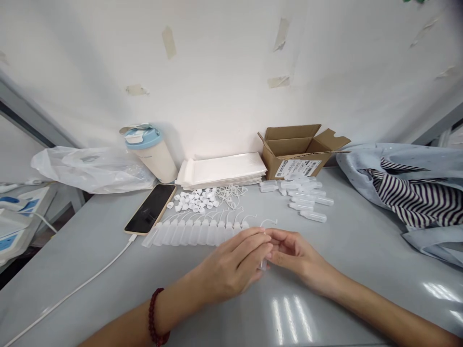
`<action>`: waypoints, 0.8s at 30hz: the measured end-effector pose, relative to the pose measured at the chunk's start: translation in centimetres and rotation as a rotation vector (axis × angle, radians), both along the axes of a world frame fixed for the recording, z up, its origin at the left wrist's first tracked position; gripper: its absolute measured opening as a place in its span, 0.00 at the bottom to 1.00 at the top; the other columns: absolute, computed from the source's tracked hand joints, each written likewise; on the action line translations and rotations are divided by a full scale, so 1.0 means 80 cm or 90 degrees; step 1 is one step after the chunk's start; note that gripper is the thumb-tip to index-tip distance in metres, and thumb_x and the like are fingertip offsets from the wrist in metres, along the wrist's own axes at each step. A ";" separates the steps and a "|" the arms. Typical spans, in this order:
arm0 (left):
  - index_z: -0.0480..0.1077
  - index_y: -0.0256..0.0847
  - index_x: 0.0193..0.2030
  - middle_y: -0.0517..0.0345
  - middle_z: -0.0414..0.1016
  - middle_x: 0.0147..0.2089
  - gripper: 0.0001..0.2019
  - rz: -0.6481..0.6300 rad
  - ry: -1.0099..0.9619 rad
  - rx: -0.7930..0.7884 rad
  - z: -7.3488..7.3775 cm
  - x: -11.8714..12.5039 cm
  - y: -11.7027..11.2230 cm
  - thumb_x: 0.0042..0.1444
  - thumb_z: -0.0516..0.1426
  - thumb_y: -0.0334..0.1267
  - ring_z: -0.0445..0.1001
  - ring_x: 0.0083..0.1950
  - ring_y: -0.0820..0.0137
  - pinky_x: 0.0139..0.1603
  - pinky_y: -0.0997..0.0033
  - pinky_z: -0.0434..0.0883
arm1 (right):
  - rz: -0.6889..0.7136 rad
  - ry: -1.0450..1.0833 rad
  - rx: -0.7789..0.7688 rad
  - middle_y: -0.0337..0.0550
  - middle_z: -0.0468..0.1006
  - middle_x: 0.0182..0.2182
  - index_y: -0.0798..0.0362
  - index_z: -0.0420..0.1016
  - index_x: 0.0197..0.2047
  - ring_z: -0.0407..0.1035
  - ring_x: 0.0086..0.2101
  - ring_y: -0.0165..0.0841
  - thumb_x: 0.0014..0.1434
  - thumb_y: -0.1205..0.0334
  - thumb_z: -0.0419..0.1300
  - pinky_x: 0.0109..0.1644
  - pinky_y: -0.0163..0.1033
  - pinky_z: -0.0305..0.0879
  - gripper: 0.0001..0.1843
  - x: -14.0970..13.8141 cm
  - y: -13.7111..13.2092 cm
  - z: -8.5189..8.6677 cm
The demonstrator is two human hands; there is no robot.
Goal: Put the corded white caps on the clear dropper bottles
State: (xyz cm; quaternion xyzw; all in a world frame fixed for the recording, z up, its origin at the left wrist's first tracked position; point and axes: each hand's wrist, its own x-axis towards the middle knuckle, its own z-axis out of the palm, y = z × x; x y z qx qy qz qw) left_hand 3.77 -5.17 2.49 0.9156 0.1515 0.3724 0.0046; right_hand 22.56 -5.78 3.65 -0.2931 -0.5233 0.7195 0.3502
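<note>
Hands together, the left hand point(231, 264) clamps a bottle point(264, 264) between them — long axis mostly hidden; whether the right hand point(297, 251) grips, I cannot tell. The row point(195, 233) lies left, nearer the left hand.

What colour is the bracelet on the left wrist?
The bracelet is dark red; the head view shows it.
</note>
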 end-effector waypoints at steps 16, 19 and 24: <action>0.59 0.31 0.58 0.41 0.67 0.50 0.23 0.083 -0.065 -0.105 -0.007 -0.001 0.000 0.59 0.59 0.36 0.66 0.53 0.60 0.52 0.56 0.72 | -0.037 -0.199 0.196 0.37 0.68 0.31 0.50 0.73 0.48 0.64 0.34 0.31 0.64 0.60 0.54 0.40 0.36 0.62 0.11 0.007 -0.001 0.008; 0.60 0.30 0.57 0.40 0.68 0.49 0.22 0.094 -0.066 -0.088 -0.007 0.001 0.002 0.59 0.59 0.37 0.67 0.52 0.59 0.51 0.56 0.73 | -0.030 -0.205 0.186 0.38 0.68 0.31 0.51 0.73 0.48 0.65 0.36 0.33 0.64 0.60 0.53 0.42 0.38 0.63 0.12 0.007 0.001 0.009; 0.61 0.29 0.55 0.39 0.70 0.48 0.23 0.092 -0.042 -0.029 -0.002 0.004 0.009 0.58 0.60 0.41 0.69 0.52 0.57 0.50 0.53 0.74 | -0.033 -0.224 0.170 0.40 0.71 0.33 0.52 0.73 0.48 0.65 0.36 0.34 0.61 0.57 0.57 0.41 0.39 0.63 0.13 0.008 0.003 0.006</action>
